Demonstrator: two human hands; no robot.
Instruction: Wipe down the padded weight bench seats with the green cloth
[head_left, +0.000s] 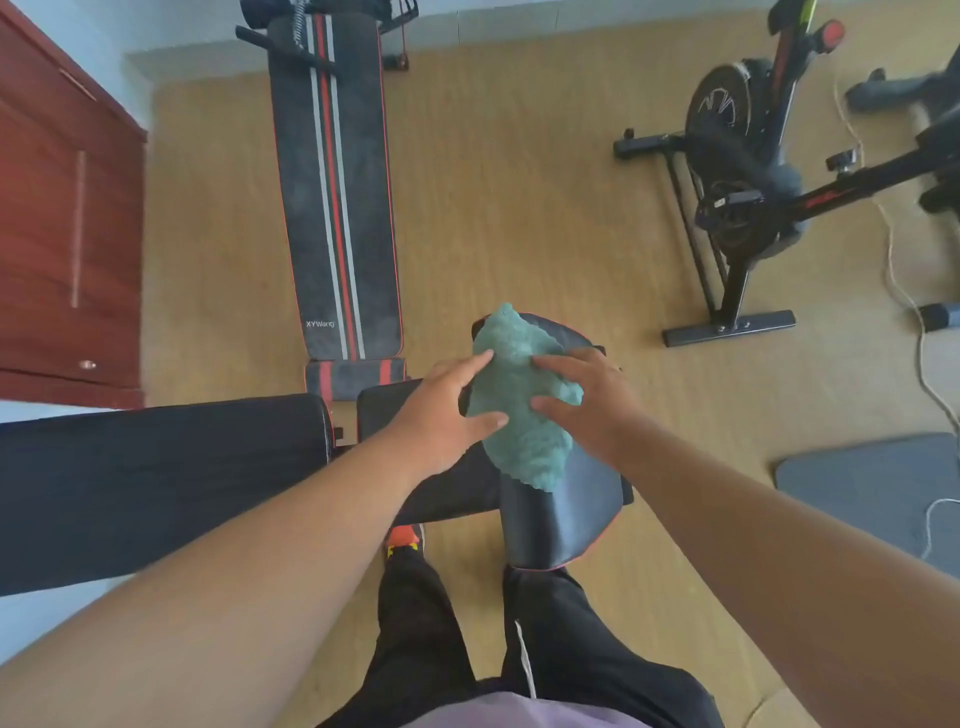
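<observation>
Head-worn view, steeply downward, close over hands (519, 405)

Green cloth (522, 402) on black seat (561, 519); far bench (337, 197) charcoal (red and grey stripes)

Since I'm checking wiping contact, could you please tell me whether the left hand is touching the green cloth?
Touching. The head view shows the left hand with its fingers lying directly on the green cloth, no gap between them.

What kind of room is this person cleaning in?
Probably a home gym: a striped sit-up bench lies on the wood floor, an exercise bike stands nearby, and both hands press a green cloth onto a padded seat.
</observation>
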